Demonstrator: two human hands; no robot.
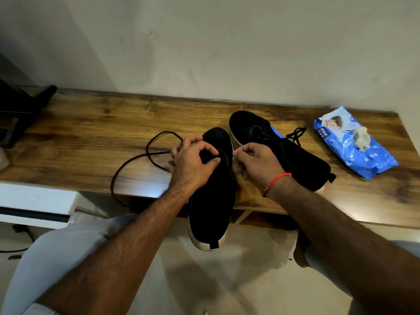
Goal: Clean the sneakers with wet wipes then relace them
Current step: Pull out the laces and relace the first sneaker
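A long wooden tabletop (91, 123) crosses the middle of the frame against a pale wall (204, 42). At the far left edge a dark object (20, 110) sits on it, too dim to identify.

At centre, the near sneaker (211, 201), black with a pale sole, lies with its toe pointing up the frame and its heel overhanging the table's front edge. The far sneaker (284, 148), also black, lies just right of it and angled toward the lower right, laced, with a knotted bow (295, 133) beside its upper right side.

Toward the right edge of the frame a blue wipes pack (354, 146) rests flat on the wood, a crumpled wipe (361, 138) lying on top of it.

The left hand (193, 162) sits over the near sneaker's lacing area, fingers curled, thumb and forefinger pinching the black lace (145, 155). The rest of that lace trails left of centre in a loose loop across the wood and drops over the front edge. The right hand (254, 160) is at the shoe's right side, fingers curled in a pinch at the eyelets; whether it grips the lace or the shoe's edge I cannot tell. A red thread band (276, 179) circles the right wrist.
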